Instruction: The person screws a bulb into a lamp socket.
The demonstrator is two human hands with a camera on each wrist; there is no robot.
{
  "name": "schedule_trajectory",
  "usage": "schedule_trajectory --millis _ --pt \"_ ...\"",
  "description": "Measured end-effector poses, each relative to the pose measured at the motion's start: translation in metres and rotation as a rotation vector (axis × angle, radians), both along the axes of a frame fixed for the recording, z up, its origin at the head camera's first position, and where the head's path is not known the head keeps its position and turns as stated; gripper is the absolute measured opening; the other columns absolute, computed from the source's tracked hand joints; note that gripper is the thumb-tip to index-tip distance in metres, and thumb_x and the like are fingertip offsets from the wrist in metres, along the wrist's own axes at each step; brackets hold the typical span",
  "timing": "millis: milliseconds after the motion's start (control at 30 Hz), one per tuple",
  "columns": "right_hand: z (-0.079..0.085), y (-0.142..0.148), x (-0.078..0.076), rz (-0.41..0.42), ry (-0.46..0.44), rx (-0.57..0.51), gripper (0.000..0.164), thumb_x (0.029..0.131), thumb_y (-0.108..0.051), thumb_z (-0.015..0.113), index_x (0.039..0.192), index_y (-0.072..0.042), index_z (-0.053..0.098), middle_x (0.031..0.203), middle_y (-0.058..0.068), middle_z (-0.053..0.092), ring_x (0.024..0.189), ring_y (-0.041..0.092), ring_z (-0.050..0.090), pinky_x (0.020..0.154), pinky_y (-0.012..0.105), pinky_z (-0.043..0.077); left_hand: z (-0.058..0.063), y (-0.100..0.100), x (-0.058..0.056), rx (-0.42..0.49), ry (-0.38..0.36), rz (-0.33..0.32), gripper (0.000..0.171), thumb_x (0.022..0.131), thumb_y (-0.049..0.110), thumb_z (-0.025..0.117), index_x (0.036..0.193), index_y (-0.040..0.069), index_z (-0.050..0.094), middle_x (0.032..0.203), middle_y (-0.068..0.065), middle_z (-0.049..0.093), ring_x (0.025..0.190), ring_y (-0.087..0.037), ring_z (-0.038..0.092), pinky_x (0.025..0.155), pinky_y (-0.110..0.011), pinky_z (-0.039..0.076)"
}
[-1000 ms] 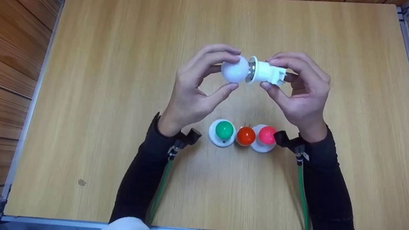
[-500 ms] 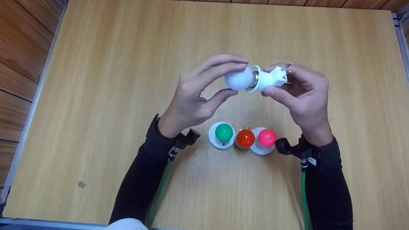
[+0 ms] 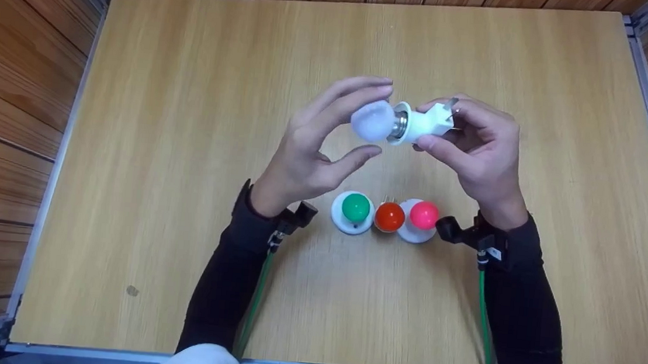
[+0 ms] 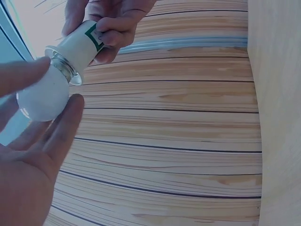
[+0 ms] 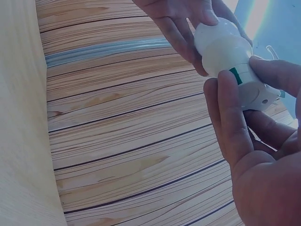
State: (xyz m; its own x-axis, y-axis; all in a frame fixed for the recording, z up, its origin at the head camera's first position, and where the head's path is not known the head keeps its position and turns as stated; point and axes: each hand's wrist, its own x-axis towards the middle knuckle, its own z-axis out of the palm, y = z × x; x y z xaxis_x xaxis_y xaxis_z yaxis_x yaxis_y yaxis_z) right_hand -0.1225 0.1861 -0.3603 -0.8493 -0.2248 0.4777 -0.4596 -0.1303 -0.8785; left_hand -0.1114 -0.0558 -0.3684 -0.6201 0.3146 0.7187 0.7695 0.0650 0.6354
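Observation:
A white light bulb (image 3: 373, 120) sits with its metal screw base in the mouth of a white plug-in lamp socket (image 3: 423, 126), some thread still showing. My right hand (image 3: 488, 146) grips the socket between thumb and fingers, its prongs pointing right and away. A green mark (image 5: 235, 75) shows on the socket in the right wrist view. Around the bulb, my left hand (image 3: 328, 132) is spread with the thumb below and fingers above; a gap shows between thumb and glass. Both hands are raised over the wooden table (image 3: 187, 135).
Nearer me on the table stand a green bulb (image 3: 355, 208) on a round white base, an orange-red bulb (image 3: 389, 216) with prongs behind it, and a pink bulb (image 3: 424, 215) on another white base. Wood-plank walls (image 3: 7, 119) border the table.
The left fingers have spread off the bulb they held. The right hand has turned the socket so its prongs tip upward, and both hands have come slightly nearer me.

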Motion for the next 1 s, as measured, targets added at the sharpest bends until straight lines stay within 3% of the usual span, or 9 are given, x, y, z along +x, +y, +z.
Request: schedule_trajectory --millis 300,500,567,800,933,1000 --pt "-0.002 -0.003 0.001 -0.001 0.000 -0.009 0.035 0.087 0.000 0.084 0.112 0.019 0.070 0.104 0.008 0.079 0.083 0.018 0.077 0.076 0.025 0.068 -0.001 0.001 0.000 0.000 -0.008 0.037 0.046 0.096 0.007 0.077 0.137 -0.007 0.062 0.137 -0.026 0.065 0.128 -0.026 0.069 0.101 -0.028 0.064" --pt "-0.001 -0.003 0.001 -0.073 0.062 -0.001 0.039 0.085 -0.002 0.086 0.111 0.020 0.070 0.106 0.006 0.079 0.089 0.017 0.076 0.081 0.023 0.067 0.003 0.001 0.000 -0.012 -0.024 0.091 0.045 0.095 0.012 0.078 0.136 0.000 0.068 0.138 -0.024 0.062 0.122 -0.020 0.067 0.089 -0.026 0.062" --pt "0.000 -0.004 0.001 -0.107 0.095 0.007 0.040 0.084 -0.002 0.087 0.110 0.022 0.069 0.106 0.004 0.079 0.089 0.015 0.075 0.084 0.021 0.066 0.005 0.002 0.001 -0.002 -0.058 0.099 0.041 0.096 0.010 0.074 0.135 0.001 0.070 0.137 -0.024 0.061 0.118 -0.019 0.066 0.086 -0.026 0.061" --pt "0.002 -0.008 0.002 -0.186 0.226 0.048 0.043 0.082 -0.007 0.090 0.104 0.024 0.068 0.105 -0.001 0.077 0.092 0.012 0.073 0.090 0.020 0.065 0.010 0.005 0.010 0.138 -0.281 0.054 0.029 0.099 0.005 0.070 0.127 -0.004 0.073 0.132 -0.027 0.061 0.119 -0.021 0.064 0.090 -0.037 0.069" --pt "0.002 -0.011 0.003 -0.196 0.284 0.058 0.045 0.083 -0.012 0.091 0.101 0.022 0.069 0.106 0.000 0.075 0.093 0.011 0.072 0.090 0.019 0.065 0.011 0.006 0.014 0.169 -0.301 0.063 0.031 0.096 0.004 0.075 0.125 -0.007 0.072 0.130 -0.028 0.061 0.118 -0.024 0.066 0.092 -0.038 0.068" --pt "0.001 -0.012 0.003 -0.191 0.301 0.057 0.044 0.083 -0.013 0.091 0.101 0.021 0.069 0.104 0.007 0.075 0.094 0.012 0.071 0.090 0.019 0.065 0.012 0.006 0.016 0.174 -0.296 0.071 0.037 0.095 0.004 0.077 0.128 -0.009 0.069 0.131 -0.028 0.062 0.117 -0.025 0.068 0.094 -0.037 0.068"
